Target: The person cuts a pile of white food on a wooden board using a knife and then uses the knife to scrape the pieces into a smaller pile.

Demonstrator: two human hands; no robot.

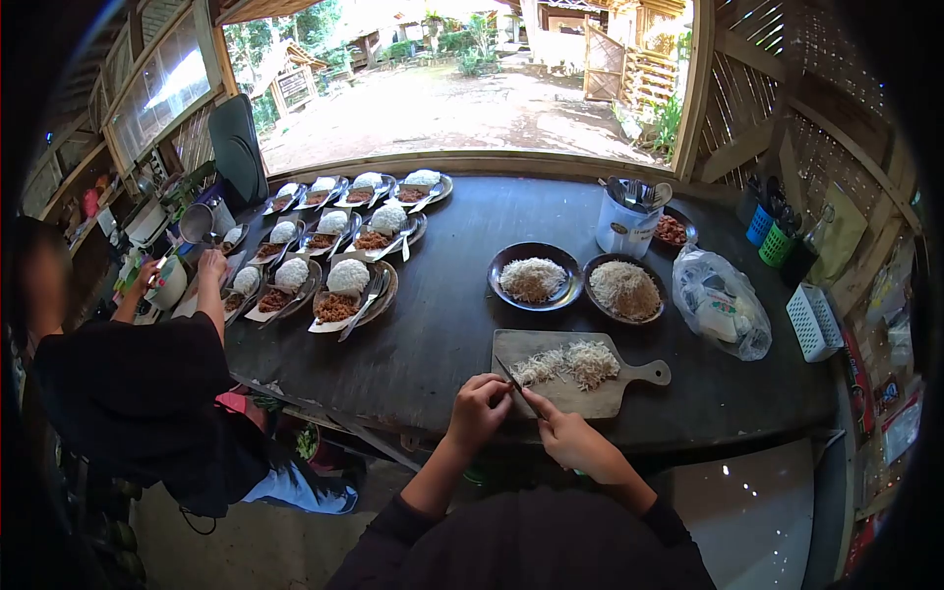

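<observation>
My right hand (575,444) is wrapped round the handle of a knife (513,376), whose blade points up and to the left over the board's left edge. Close beside the blade, my left hand (479,411) has its fingers curled together; whatever they may hold is hidden. Under the knife lies a wooden cutting board (580,398) with its handle to the right. Pale shredded food (590,364) is heaped on it. Just behind the board stand two dark bowls, the left bowl (572,292) and the right bowl (644,317), both filled with similar pale shreds.
Several plates of rice and brown food (346,290) fill the table's left side, where a co-worker (147,393) reaches among them. A cutlery tub (626,224), a bowl of reddish food (672,231), a plastic bag (723,305) and a white basket (814,323) stand to the right.
</observation>
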